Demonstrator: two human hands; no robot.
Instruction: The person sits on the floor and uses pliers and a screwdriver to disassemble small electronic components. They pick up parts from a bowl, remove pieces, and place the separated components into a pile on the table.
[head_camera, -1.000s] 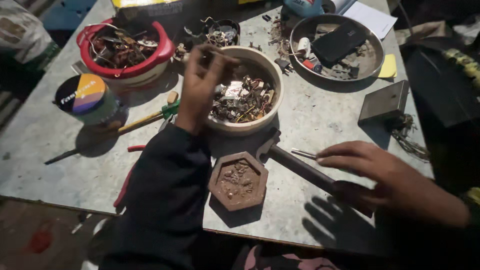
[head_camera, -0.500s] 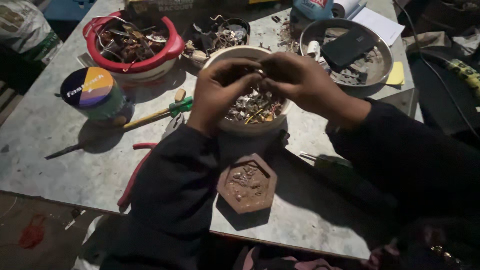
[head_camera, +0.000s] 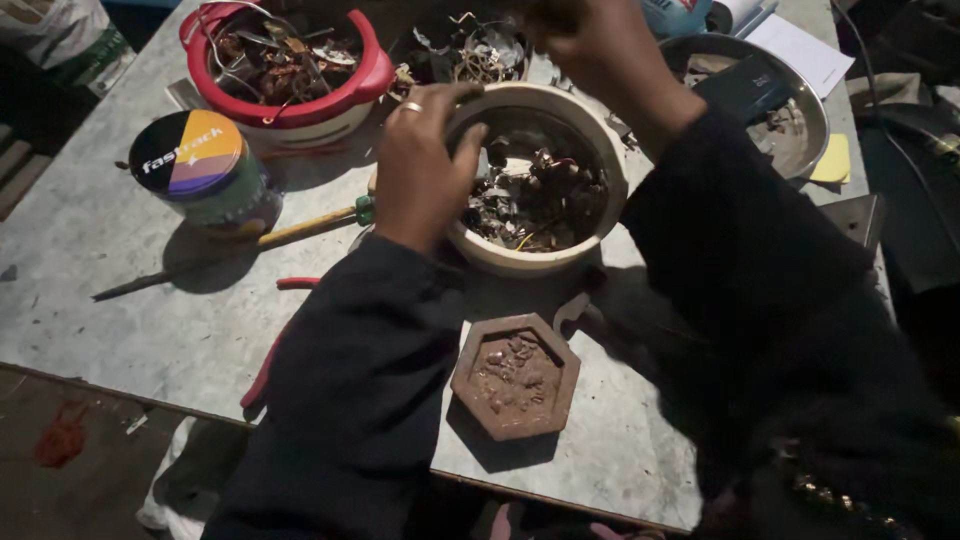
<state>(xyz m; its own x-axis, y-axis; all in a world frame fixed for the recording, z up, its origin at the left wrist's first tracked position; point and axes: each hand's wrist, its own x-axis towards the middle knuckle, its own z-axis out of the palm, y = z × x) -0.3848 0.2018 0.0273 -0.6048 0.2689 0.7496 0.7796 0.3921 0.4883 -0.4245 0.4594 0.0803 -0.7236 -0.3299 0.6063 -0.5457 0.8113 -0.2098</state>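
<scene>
My left hand, a ring on one finger, rests on the near-left rim of a cream bowl full of small metal and electronic scraps, with its fingers curled over the edge. At the top of the view, beyond the bowl, my right hand reaches toward a small dark dish of parts. Its fingertips are in shadow. A brown hexagonal dish holding small bits sits in front of the bowl, between my forearms.
A red-rimmed bowl of scraps stands at the back left, with a round tin with a colourful lid beside it. A wooden-handled screwdriver and red-handled pliers lie left of my arm. A metal plate is at the back right.
My hands, which met over the cream bowl half a second ago, have parted. The right moved to the back of the table; the left dropped onto the bowl's rim.
</scene>
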